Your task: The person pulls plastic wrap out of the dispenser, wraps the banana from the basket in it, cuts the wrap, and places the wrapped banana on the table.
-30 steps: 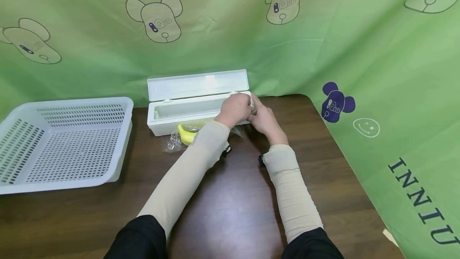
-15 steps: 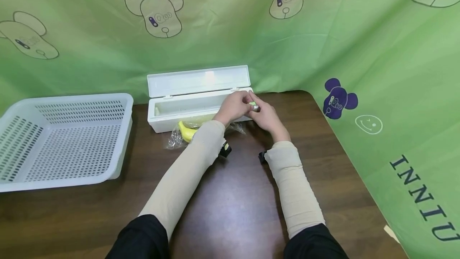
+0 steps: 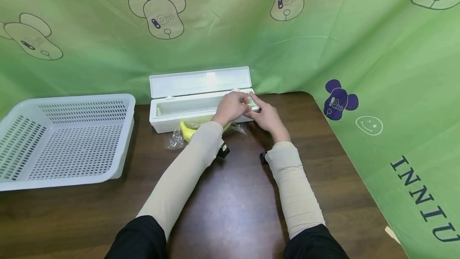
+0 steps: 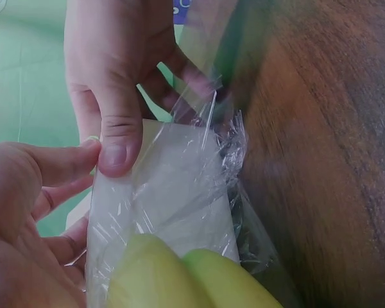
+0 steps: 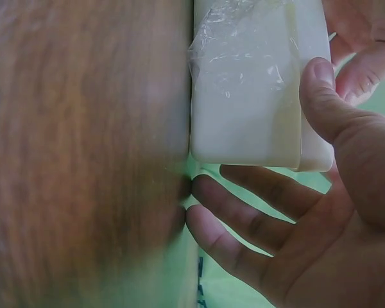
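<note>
One white box [image 3: 167, 124] sits on the table [image 3: 230, 211], its one lid [image 3: 199, 82] raised along its far side. Two hands meet at the box's right end. The right hand [image 3: 267, 117] comes in with its thumb on the box's front rim; the three fingers in plain view of its wrist camera are spread past the end. The left hand [image 3: 230, 108] bends over the front wall, palm partly turned down, thumb and forefinger tips at the rim by the right thumb; whether it pinches anything I cannot tell. A small green patch [image 3: 251, 104] shows between the hands, too small to make out. Just before the box, under the left wrist, lie at least two bananas [image 4: 157, 273] in clear wrap [image 3: 176, 140]. Left of the box, apart from it, is one basket [image 3: 108, 174]. Behind the box hangs one green cloth [image 3: 223, 51], printed with four outlined faces, one dark face [image 3: 338, 101] and one smiley [image 3: 369, 125].
</note>
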`<state>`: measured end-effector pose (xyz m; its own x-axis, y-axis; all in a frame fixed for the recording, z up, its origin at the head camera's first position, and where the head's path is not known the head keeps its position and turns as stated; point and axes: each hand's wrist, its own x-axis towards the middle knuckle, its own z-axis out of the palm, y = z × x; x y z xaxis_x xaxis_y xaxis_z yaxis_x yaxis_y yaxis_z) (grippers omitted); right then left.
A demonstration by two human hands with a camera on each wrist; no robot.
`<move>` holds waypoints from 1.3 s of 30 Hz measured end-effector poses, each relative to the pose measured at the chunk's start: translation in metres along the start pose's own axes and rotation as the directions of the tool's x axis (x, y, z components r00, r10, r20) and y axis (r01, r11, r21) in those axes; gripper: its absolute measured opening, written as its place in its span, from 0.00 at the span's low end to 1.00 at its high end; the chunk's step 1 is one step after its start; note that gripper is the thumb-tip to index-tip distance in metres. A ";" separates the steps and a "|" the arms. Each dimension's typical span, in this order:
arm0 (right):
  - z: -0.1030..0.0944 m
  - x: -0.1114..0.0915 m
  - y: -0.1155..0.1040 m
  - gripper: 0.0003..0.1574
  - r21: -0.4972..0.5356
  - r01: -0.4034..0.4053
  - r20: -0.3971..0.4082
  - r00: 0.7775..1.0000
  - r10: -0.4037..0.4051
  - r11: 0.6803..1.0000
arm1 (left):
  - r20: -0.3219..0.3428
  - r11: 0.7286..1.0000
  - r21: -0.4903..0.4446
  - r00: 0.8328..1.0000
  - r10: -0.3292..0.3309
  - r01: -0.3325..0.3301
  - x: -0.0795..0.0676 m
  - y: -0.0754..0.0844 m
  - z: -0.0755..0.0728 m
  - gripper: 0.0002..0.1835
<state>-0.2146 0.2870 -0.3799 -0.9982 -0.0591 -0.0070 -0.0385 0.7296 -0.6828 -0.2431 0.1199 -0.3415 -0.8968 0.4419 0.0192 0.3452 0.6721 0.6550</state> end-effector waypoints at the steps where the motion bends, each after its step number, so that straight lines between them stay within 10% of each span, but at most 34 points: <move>1: 0.000 0.000 0.000 0.49 0.002 0.000 -0.002 1.000 0.000 1.000 | -0.002 1.000 0.004 1.000 0.001 -0.001 0.000 0.000 0.000 0.07; 39: 0.000 -0.002 0.000 0.48 -0.023 -0.011 -0.017 1.000 0.011 1.000 | -0.005 1.000 0.013 1.000 -0.013 0.013 -0.006 -0.009 -0.007 0.06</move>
<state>-0.2130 0.2866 -0.3798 -0.9992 -0.0397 -0.0022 -0.0282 0.7461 -0.6653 -0.2429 0.1070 -0.3425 -0.9027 0.4301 0.0140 0.3368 0.6859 0.6450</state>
